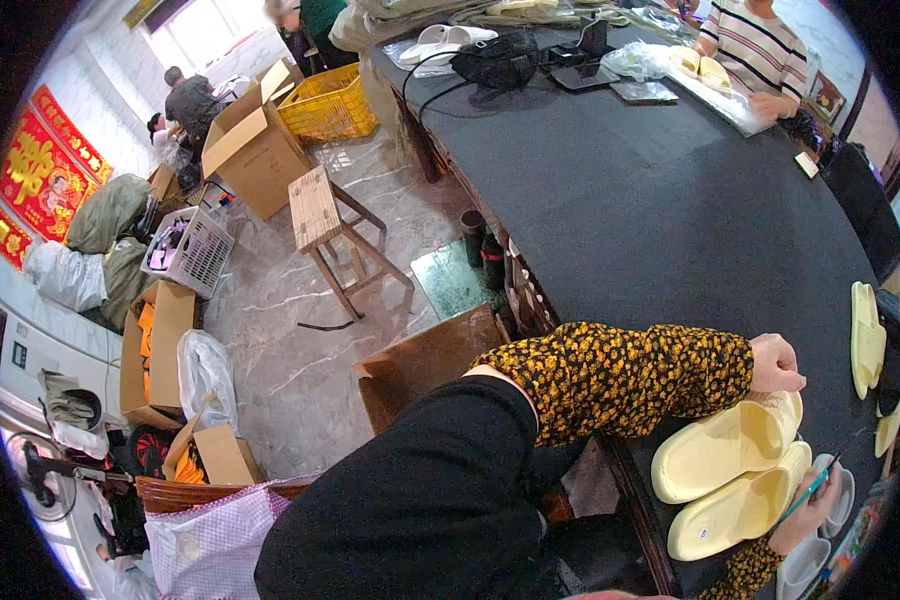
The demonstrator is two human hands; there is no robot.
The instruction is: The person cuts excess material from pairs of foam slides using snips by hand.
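Note:
A pair of pale yellow slippers lies side by side on the dark table: one slipper (705, 462) farther off, the other slipper (715, 520) nearer me. My left hand (776, 364), below a black and yellow floral sleeve, is closed beside the far end of the farther slipper. What its curled fingers hold, if anything, is hidden. At the right side of the nearer slipper, my right hand (812, 512) grips a thin teal pen-like tool (808, 492), slanted across the slipper's edge. Pale grey-white slippers (802, 566) sit around that hand.
More yellow slippers (867, 340) lie along the table's right edge. Across the table (660, 230), a person in a striped top (760, 45) handles yellow slippers on plastic. A wooden stool (315, 208), an open carton (430, 355) and a yellow crate (330, 105) stand on the floor at left.

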